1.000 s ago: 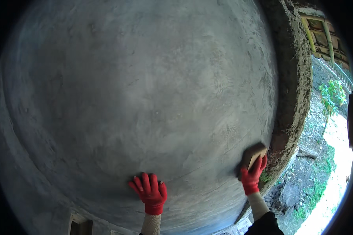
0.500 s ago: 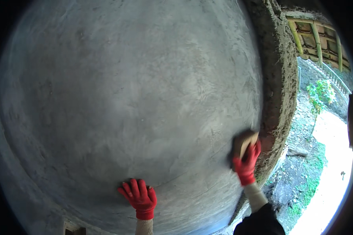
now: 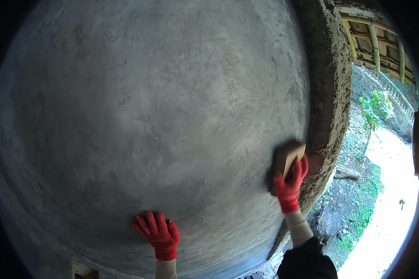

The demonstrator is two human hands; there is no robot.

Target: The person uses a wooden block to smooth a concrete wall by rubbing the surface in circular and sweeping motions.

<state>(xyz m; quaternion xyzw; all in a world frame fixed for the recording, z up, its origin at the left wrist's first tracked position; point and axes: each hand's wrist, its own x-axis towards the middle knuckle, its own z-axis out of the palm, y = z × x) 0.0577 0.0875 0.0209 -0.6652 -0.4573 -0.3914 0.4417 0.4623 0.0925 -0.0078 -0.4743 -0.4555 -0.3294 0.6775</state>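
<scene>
Held tan block (image 3: 293,156) clamped in right hand (image 3: 290,185), up against gray wall (image 3: 172,116), near rough edge (image 3: 339,93) at right. Laid left hand (image 3: 161,236), spread apart, on same wall, lower and further left.

Outdoor building site: grey plastered wall (image 3: 172,116), rough raw edge (image 3: 331,93), pole-framed roof (image 3: 387,49), earthy ground (image 3: 356,207).

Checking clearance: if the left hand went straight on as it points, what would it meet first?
Way looks free as far as shown: the left hand points up along the wall, though depth is hard to judge.
</scene>
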